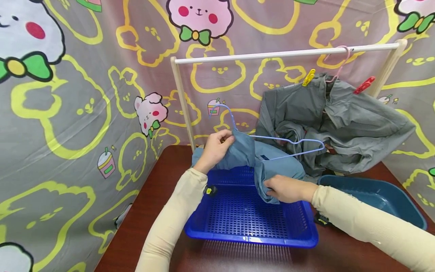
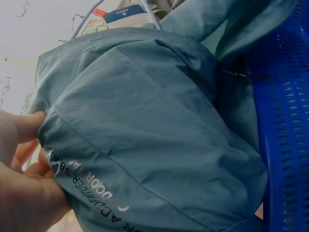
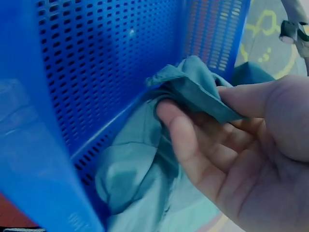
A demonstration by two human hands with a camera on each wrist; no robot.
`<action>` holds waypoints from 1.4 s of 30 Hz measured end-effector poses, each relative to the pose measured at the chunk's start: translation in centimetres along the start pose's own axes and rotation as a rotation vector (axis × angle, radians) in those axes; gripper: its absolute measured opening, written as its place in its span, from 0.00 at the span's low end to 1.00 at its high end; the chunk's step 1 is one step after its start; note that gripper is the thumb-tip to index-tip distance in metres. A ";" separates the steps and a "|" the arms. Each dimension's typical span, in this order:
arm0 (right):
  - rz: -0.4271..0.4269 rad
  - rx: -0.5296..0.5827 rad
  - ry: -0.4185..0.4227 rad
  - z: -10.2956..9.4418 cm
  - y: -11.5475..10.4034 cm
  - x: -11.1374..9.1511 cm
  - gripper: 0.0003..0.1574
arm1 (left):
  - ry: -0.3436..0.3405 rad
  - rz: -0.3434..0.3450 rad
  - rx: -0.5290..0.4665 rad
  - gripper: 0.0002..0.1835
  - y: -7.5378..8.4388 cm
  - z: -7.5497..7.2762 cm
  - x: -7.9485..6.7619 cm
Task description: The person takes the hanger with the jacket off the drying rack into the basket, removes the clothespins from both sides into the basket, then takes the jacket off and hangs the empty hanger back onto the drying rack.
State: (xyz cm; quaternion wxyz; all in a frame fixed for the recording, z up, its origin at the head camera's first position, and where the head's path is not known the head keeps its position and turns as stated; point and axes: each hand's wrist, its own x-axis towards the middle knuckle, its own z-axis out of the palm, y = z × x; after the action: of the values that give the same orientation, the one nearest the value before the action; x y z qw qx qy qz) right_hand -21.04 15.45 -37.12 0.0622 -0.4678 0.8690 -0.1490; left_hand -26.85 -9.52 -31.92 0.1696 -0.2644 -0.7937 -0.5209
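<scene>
A blue-grey jacket (image 1: 242, 153) with printed lettering hangs over the far part of a blue basket (image 1: 251, 241). My left hand (image 1: 215, 148) pinches its edge near the hook of a light-blue hanger (image 1: 307, 151). One end of that hanger is covered by the cloth; the other arm sticks out to the right, bare. In the right wrist view, my right hand (image 3: 231, 150) pinches another fold of the jacket (image 3: 133, 159) between thumb and fingers, above the perforated basket floor. A dark label shows at the collar in the left wrist view.
Behind the basket stands a rack with a white rail (image 1: 272, 56). A grey jacket (image 1: 299, 109) hangs from it on a pink hanger (image 1: 342, 64), with a yellow clip (image 1: 309, 78) and a red clip (image 1: 364, 85). A teal basin (image 1: 397, 204) sits at the right.
</scene>
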 end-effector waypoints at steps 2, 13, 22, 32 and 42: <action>0.006 -0.002 -0.046 0.0 -0.3 0.2 0.16 | -0.023 -0.008 -0.005 0.05 -0.1 0.2 -0.1; -0.002 0.047 -0.032 -3.8 -2.2 -1.6 0.11 | -0.156 -0.067 -0.010 0.06 -0.8 0.6 -1.1; 0.024 -0.006 0.515 -7.4 0.1 -3.8 0.10 | -0.207 -0.066 0.015 0.04 -0.9 0.5 -1.2; 0.201 -0.010 0.492 -5.9 4.0 -4.8 0.07 | -0.214 -0.049 0.003 0.04 -1.0 0.7 -1.3; 0.217 0.114 0.472 -5.4 4.6 -5.1 0.05 | -0.207 -0.039 0.029 0.05 -1.2 0.7 -1.2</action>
State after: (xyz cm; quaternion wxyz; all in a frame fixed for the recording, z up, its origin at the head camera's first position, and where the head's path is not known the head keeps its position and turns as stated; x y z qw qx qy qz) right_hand -23.18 23.16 -33.60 -0.1002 -0.3200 0.8947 -0.2952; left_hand -26.58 -9.54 -33.74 0.0805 -0.2989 -0.8194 -0.4824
